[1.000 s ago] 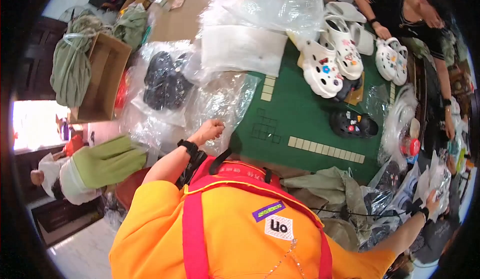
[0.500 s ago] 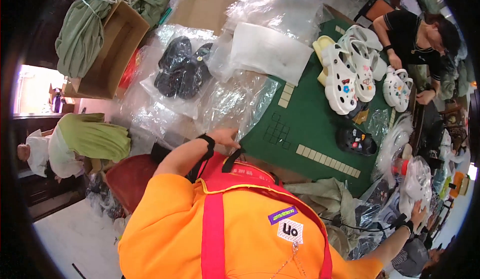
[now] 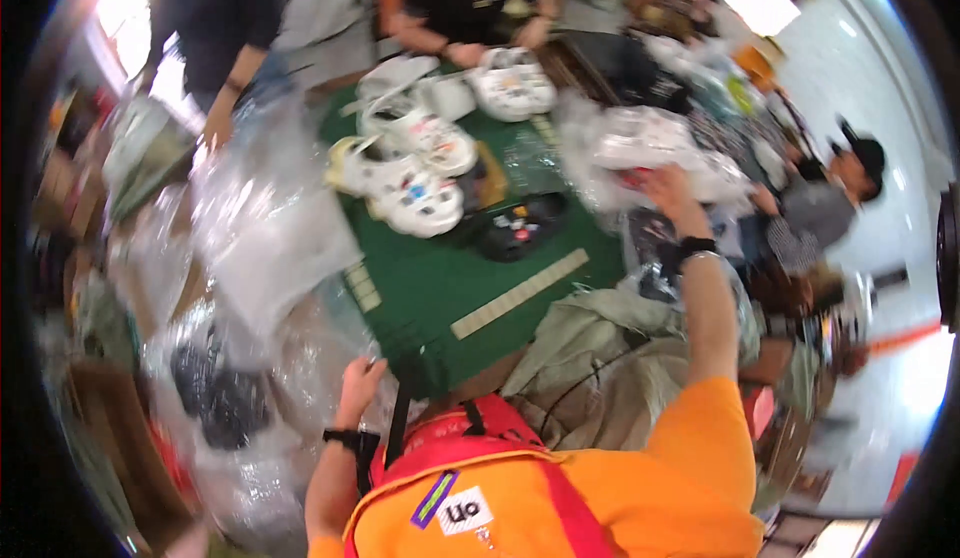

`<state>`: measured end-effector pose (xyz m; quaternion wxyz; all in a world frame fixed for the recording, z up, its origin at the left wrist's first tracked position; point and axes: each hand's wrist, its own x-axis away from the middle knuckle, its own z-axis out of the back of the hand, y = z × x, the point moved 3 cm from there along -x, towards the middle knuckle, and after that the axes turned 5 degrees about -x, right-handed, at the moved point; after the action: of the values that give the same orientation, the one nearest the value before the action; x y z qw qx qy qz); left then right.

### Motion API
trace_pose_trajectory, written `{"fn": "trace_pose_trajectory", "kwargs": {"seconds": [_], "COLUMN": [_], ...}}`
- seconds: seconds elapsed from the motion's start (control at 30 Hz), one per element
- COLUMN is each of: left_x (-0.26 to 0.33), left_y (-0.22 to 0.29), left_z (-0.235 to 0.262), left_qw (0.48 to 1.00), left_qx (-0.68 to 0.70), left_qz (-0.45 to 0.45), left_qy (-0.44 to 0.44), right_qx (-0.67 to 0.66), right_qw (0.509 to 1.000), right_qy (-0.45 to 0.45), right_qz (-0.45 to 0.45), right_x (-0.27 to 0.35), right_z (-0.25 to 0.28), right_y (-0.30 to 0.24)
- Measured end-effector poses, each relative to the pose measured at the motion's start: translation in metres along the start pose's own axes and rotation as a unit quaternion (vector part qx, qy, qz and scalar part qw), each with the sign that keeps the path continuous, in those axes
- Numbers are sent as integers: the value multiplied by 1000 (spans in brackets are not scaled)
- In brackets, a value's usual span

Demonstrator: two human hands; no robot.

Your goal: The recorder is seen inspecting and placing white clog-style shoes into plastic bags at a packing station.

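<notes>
My right hand [image 3: 672,196] reaches out to the right and has its fingers on a clear plastic bag [image 3: 648,138] of white clogs; the grip is blurred. At the green table's near left corner, my left hand [image 3: 362,388] is curled beside clear plastic sheeting, and what its fingers hold, if anything, does not show. On the green tabletop [image 3: 420,293], white clogs [image 3: 415,198] with colourful charms lie in a group. A black clog [image 3: 515,226] with charms sits nearer to my right hand. Another white clog [image 3: 512,85] is at the far edge.
Across the table a person in black [image 3: 470,3] has a hand by the far clog. Another person [image 3: 215,38] stands at the far left. Clear plastic [image 3: 265,228] covers the left side, with bagged black shoes [image 3: 225,383]. Grey-green cloth [image 3: 610,358] lies along the near edge.
My view has swung to the right, so the table and clogs appear further left. My right arm is stretched further forward over the bagged clogs. My left hand stays by the table's corner.
</notes>
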<state>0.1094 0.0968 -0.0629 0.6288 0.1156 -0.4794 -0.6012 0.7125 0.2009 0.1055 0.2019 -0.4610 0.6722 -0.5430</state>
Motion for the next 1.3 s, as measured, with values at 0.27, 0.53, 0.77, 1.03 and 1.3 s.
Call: {"fn": "trace_pose_trajectory", "kwargs": {"seconds": [0.27, 0.53, 0.77, 1.03, 1.3], "left_x": [-8, -13, -13, 3, -4], "left_y": [10, -16, -6, 29, 48], "left_z": [-23, -27, -29, -24, -37], "left_qw": [997, 998, 997, 992, 979], "left_qx": [53, 38, 40, 88, 141], "left_qz": [-53, -53, -57, -36, -58], "left_qy": [-11, -21, -33, -82, -139], "right_qx": [43, 35, 34, 25, 56], "right_qw": [995, 988, 985, 984, 984], "right_qy": [42, 121, 148, 157, 124], "right_qz": [-78, -91, -79, -85, -118], "right_x": [61, 87, 94, 97, 98], "right_z": [-1, 28, 48, 55, 50], "right_y": [22, 37, 21, 35, 55]}}
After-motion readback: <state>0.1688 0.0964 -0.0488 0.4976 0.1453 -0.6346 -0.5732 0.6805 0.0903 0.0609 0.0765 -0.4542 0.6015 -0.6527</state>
